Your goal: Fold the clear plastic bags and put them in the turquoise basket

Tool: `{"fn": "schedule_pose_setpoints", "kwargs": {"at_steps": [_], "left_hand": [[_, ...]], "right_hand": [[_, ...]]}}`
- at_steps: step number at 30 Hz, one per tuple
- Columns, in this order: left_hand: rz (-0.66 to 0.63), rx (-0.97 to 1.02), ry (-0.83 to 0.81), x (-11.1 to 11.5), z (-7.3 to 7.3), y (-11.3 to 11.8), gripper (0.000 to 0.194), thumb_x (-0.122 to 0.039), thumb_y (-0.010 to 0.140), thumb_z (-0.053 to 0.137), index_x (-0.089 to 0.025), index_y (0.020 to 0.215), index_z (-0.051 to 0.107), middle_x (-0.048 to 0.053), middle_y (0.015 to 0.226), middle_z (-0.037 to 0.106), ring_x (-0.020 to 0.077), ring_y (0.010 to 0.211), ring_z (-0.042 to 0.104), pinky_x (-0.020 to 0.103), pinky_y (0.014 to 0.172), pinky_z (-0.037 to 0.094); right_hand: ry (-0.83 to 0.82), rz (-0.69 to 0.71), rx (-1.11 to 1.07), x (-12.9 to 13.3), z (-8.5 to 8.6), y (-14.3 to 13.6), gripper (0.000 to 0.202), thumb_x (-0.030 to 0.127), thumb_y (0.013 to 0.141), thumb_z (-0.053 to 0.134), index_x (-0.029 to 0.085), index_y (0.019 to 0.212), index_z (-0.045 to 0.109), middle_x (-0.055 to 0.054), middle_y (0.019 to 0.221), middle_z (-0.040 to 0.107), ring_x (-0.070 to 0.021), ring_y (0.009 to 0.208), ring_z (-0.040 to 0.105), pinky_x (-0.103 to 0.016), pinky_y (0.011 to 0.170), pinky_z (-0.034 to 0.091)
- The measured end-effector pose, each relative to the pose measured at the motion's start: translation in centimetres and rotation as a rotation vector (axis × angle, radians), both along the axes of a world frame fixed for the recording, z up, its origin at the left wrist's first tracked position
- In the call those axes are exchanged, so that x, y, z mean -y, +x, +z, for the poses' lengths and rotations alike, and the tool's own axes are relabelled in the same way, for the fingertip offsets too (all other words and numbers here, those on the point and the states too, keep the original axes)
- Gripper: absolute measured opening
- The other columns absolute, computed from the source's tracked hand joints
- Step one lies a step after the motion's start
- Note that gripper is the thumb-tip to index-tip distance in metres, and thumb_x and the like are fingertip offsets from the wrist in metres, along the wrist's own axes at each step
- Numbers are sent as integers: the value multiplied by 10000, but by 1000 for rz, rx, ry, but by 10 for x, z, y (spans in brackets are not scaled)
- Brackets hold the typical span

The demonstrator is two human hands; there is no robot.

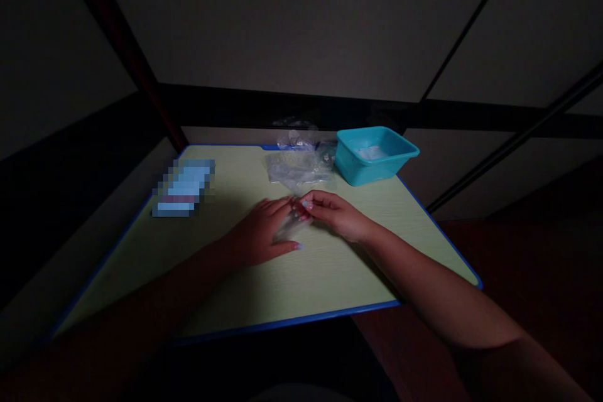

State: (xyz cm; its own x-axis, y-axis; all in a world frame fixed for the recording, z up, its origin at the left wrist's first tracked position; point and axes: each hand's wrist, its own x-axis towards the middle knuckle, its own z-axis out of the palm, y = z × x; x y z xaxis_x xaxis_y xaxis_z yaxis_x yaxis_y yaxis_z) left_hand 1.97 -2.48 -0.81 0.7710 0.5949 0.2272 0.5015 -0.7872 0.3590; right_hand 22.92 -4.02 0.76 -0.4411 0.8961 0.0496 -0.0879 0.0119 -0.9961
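Observation:
Over the middle of the table, a small clear plastic bag (288, 227) lies between my hands, its outline faint in the dim light. My left hand (259, 232) rests palm down at the bag's left side, fingers stretched out and thumb apart. Thumb and fingers of my right hand (332, 213) are pinched together at the bag's upper edge, close to my left fingertips. Whether the pinch holds anything besides the plastic is too small to see. Just beyond my hands lies a pile of clear plastic bags (299, 166).
A turquoise plastic basket (367, 166) with something white inside stands at the table's back right. At the left lies a blurred-out phone-like object (183, 188). The pale table (330, 282) has a blue edge, and wall panels rise behind it.

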Motion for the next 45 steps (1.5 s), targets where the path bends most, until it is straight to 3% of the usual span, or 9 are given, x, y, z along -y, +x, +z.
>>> {"fn": "schedule_pose_setpoints", "kwargs": {"at_steps": [7, 13, 16, 21, 27, 30, 34, 39, 45], "left_hand": [[47, -25, -36, 8, -4, 10, 464, -251, 863, 480, -104, 1303, 465, 201, 1352, 532, 295, 1253, 498, 476, 1107, 329], [39, 139, -222, 7, 0, 6, 513, -228, 923, 317, -147, 1427, 378, 124, 1439, 481, 231, 1320, 450, 393, 1091, 362], [47, 199, -374, 5, 4, 2, 488, -302, 950, 310, -175, 1406, 426, 82, 1386, 544, 243, 1273, 487, 392, 1055, 379], [181, 348, -739, 0, 1, -2, 466, -470, 861, 463, -122, 1102, 657, 69, 961, 712, 253, 888, 611, 329, 784, 458], [158, 658, -1271, 6, 4, -1, 400, -410, 701, 691, -121, 977, 701, 82, 895, 739, 213, 781, 641, 281, 688, 437], [150, 687, -1441, 9, 10, -1, 425, -355, 689, 727, -109, 1033, 682, 101, 918, 749, 235, 839, 674, 285, 726, 456], [61, 741, -1597, 8, 14, -1, 435, -305, 705, 733, -102, 1080, 645, 135, 1042, 732, 288, 997, 677, 363, 910, 461], [2, 673, -1685, -1, 10, -7, 467, -358, 743, 716, -124, 1133, 609, 144, 1077, 724, 322, 996, 685, 407, 879, 501], [113, 672, -1585, -9, 10, -13, 574, -356, 791, 679, -79, 1258, 492, 198, 980, 727, 332, 867, 717, 456, 794, 547]], "right_hand": [[-54, -70, -84, 4, 5, -3, 392, 532, 705, 751, 188, 843, 625, -7, 814, 647, -151, 807, 611, -306, 824, 464], [2, -118, -74, 4, 7, -1, 342, 492, 743, 732, 203, 895, 628, -18, 894, 648, -156, 877, 606, -321, 862, 466], [59, -150, -36, 2, 5, 1, 368, 472, 735, 740, 212, 972, 630, -19, 935, 634, -153, 870, 596, -318, 839, 479], [206, -226, 111, -4, 2, 6, 390, 459, 756, 708, 175, 1018, 655, -52, 963, 640, -163, 841, 583, -295, 747, 482], [274, -178, 192, -1, 5, 8, 365, 502, 767, 688, 153, 869, 673, -32, 788, 652, -138, 691, 557, -271, 664, 436], [267, -159, 172, 0, 5, 6, 379, 520, 730, 718, 150, 769, 647, -9, 697, 620, -126, 642, 534, -259, 631, 418], [233, -167, 144, -1, 1, 5, 411, 549, 707, 724, 153, 715, 613, 1, 653, 599, -117, 602, 515, -252, 601, 404], [183, -248, 130, -6, -4, 7, 419, 551, 688, 725, 156, 697, 586, 10, 639, 574, -105, 569, 486, -243, 573, 382], [197, -355, 249, -15, -10, 13, 370, 505, 715, 669, 165, 660, 534, 27, 595, 513, -94, 526, 427, -226, 518, 330]]}}
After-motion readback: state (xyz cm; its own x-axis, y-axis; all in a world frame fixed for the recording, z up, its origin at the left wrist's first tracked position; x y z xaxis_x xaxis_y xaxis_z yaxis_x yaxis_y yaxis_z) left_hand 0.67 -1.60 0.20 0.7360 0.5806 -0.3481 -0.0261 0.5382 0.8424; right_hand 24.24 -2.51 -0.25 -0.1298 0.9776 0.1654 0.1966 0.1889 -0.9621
